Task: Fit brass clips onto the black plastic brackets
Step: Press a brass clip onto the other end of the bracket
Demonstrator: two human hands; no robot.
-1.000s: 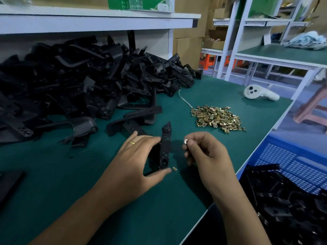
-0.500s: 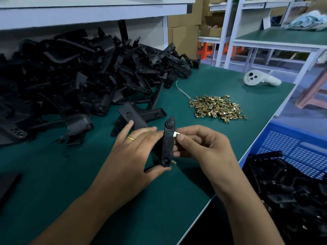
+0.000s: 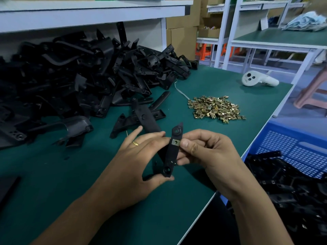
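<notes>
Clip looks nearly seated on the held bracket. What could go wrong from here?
1. The brass clip sits at the bracket's edge under the right hand's thumb; it may seat crooked or slip off.
2. The left hand grips only the bracket's lower part, so pressing could twist it.

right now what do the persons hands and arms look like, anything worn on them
Both forearms are bare, with no sleeves, gloves or watch in view. The left hand wears a plain gold band on one finger. The right hand shows no ring or other jewellery, and its nails are short and unpainted.
</notes>
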